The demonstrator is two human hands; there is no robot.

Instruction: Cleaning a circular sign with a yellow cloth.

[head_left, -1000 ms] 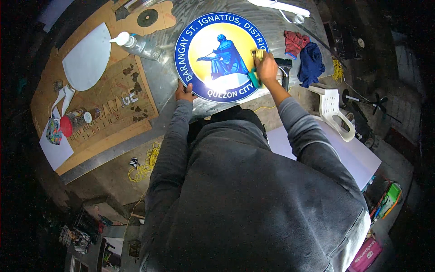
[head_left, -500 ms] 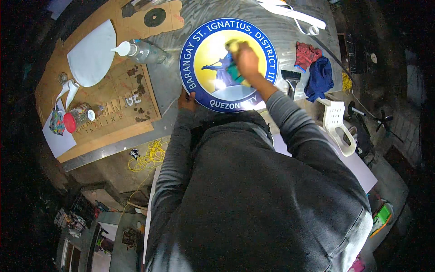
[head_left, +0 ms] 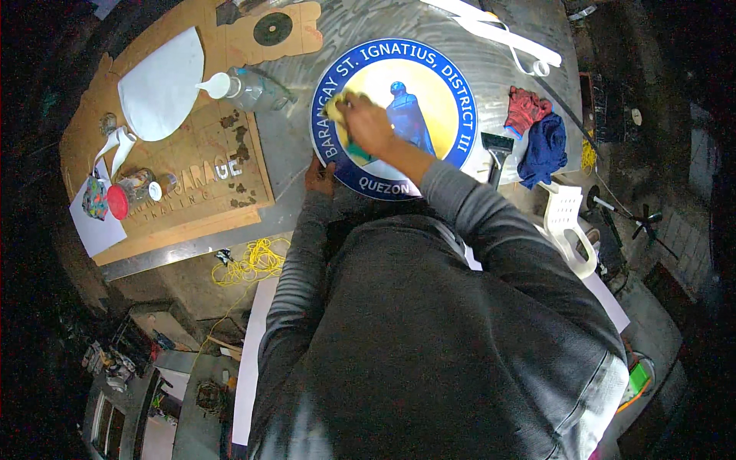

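A round sign point(head_left: 415, 121) with a blue lettered border and a blue robed figure on a yellow and white middle lies on the metal table. My right hand point(head_left: 369, 126) is closed on a yellow and green cloth point(head_left: 336, 109), pressing it to the sign's left part; the hand and forearm cover some of the picture and lower lettering. At the lower left rim, my left hand point(head_left: 320, 176) grips the sign's edge, its fingers partly hidden. Just right of the sign lies a black-bladed squeegee point(head_left: 497, 147).
Left of the sign stands a clear spray bottle point(head_left: 251, 88) with a white head. A brown board point(head_left: 192, 165) bears a white sheet point(head_left: 162, 84) and a red-lidded jar point(head_left: 119, 201). Red gloves point(head_left: 526, 111) and a navy cloth point(head_left: 543, 152) lie right. Yellow cord point(head_left: 257, 262) is coiled on the floor.
My right hand has swept the cloth leftward from the sign's middle to its left border, uncovering the robed figure. My left hand stays at the rim. The whole view has shifted slightly.
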